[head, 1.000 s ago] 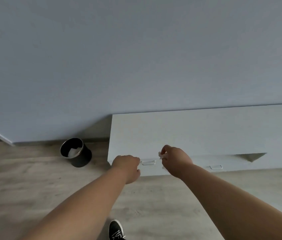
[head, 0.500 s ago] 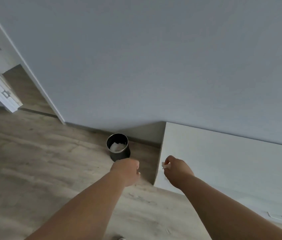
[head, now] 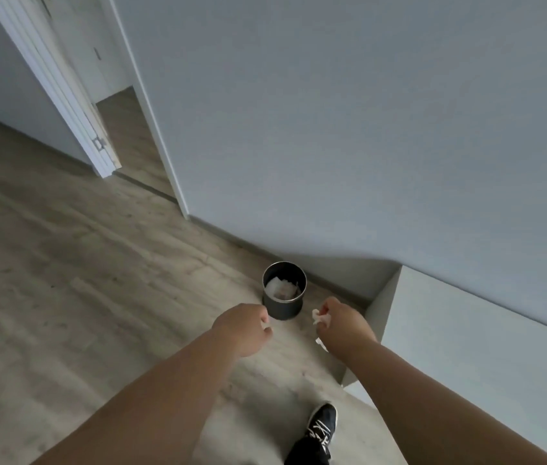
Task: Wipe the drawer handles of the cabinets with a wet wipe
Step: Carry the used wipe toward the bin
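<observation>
We've got the crumpled white wet wipe (head: 317, 317) pinched in right hand (head: 344, 325) fingertips, near the small dark round metal bin (head: 282, 310), left hand (head: 243, 330) curled, nothing visible in it; releasing short likely drops it on the wood floor (head: 97, 297), pale grey cabinet (head: 466, 347) handles out of view.

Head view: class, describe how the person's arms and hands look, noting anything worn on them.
The left forearm and right forearm are bare up to the frame edge; no sleeves show. The left hand and right hand wear no gloves, and no watch, bracelet or ring is visible on the sides that show.
</observation>
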{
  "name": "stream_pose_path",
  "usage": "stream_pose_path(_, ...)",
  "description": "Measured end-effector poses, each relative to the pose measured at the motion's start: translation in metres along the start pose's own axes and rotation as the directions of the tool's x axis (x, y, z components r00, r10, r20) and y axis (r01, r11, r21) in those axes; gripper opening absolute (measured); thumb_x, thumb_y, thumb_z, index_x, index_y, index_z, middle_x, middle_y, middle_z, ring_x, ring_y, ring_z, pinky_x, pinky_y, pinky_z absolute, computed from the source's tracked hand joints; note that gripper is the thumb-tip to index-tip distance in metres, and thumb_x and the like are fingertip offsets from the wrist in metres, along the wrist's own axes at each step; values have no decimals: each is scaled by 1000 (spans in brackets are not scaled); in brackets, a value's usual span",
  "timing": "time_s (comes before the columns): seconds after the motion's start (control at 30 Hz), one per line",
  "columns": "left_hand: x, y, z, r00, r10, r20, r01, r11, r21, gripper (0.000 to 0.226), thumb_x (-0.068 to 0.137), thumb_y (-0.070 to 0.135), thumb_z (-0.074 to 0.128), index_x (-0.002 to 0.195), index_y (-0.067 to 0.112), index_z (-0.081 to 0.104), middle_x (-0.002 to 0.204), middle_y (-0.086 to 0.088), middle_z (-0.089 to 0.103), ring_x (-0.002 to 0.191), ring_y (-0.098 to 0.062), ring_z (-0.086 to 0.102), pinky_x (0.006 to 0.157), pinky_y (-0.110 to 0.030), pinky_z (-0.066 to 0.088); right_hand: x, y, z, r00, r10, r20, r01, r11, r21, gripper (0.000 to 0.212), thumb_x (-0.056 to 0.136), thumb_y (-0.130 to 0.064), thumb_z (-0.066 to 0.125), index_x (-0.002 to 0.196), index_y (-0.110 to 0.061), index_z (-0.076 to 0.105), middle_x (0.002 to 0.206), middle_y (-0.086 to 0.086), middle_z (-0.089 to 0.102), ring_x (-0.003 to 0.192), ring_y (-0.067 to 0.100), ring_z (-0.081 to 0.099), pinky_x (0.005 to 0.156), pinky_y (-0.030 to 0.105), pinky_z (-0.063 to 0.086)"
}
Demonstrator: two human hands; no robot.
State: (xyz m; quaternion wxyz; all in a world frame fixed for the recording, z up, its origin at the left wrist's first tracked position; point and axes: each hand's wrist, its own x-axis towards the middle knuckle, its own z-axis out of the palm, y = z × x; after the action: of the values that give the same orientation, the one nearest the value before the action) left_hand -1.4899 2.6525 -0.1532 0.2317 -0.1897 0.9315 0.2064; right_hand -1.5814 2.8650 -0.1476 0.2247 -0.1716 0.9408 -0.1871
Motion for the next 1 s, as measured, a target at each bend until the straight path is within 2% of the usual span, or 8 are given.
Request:
stream_pose_path(0.23, 70, -7, -30, 1000, -17, 4, 17, 1000, 26, 35, 93, 50, 55, 124, 36, 61, 129, 12, 63, 115, -14, 61, 96, -35, 51, 85, 5, -15, 999, 31, 36, -31, 1000, 6, 16, 90, -27, 53, 105, -27, 57, 101, 1, 66, 89, 25, 64, 77, 34, 55)
stream_pose_path(0.37, 119, -2, -60, 999, -50, -7, 50, 998, 31, 35, 96, 48, 55, 126, 32, 61, 132, 8, 60, 119, -17, 59, 101, -35, 49, 141, 2, -26, 997, 16, 77, -17, 1000, 15, 12, 97, -30, 52, 107, -25, 57, 105, 3, 67, 92, 26, 65, 78, 34, 55)
stream_pose_path(0.43, 144, 4, -75, 998, -64, -14, 64, 998, 14, 33, 96, 47, 55, 124, 31, 62, 131, 7, 60, 118, -18, 59, 101, -36, 50, 167, 1, -35, 994, -22, 111, 23, 1000, -16, 17, 101, -32, 51, 112, -23, 59, 111, 4, 68, 99, 27, 65, 80, 33, 53)
stream_pose_path(0.57, 189, 21, -100, 997, -50, -51, 50, 999, -11, 28, 97, 45, 56, 121, 32, 64, 127, 6, 63, 116, -19, 60, 100, -35, 50, 217, -5, -58, 989, -51, 142, 61, 996, -65, 22, 100, -25, 50, 120, -24, 59, 117, 4, 68, 106, 26, 65, 75, 26, 41)
stream_pose_path(0.7, 222, 32, -111, 997, -43, -63, 38, 997, -72, 26, 96, 46, 57, 117, 33, 65, 121, 7, 69, 110, -18, 64, 96, -36, 54, 258, -19, -76, 991, -23, 134, 30, 998, -54, 22, 101, -30, 51, 121, -25, 58, 117, 5, 69, 107, 30, 65, 78, 29, 46)
stream_pose_path(0.77, 238, 30, -117, 999, -22, -46, 19, 999, -51, 26, 96, 46, 57, 118, 33, 64, 123, 8, 67, 112, -17, 63, 96, -34, 52, 278, -27, -80, 990, -12, 139, 18, 999, -42, 19, 101, -29, 50, 119, -27, 56, 117, 5, 69, 106, 30, 65, 81, 31, 50)
stream_pose_path(0.87, 267, 19, -133, 999, 24, -34, -23, 1000, 18, 31, 98, 46, 56, 125, 33, 63, 129, 8, 64, 119, -18, 61, 99, -33, 49, 303, -42, -82, 993, 19, 121, -17, 1000, -21, 19, 99, -28, 52, 117, -29, 55, 114, 2, 68, 102, 27, 65, 74, 30, 47)
stream_pose_path(1.0, 307, 0, -161, 997, 73, -5, -72, 994, 88, 30, 96, 48, 57, 120, 32, 65, 126, 8, 66, 119, -20, 62, 100, -35, 51, 328, -60, -81, 992, 83, 93, -84, 996, 7, 19, 98, -31, 54, 116, -28, 56, 111, 2, 67, 99, 28, 66, 72, 28, 44)
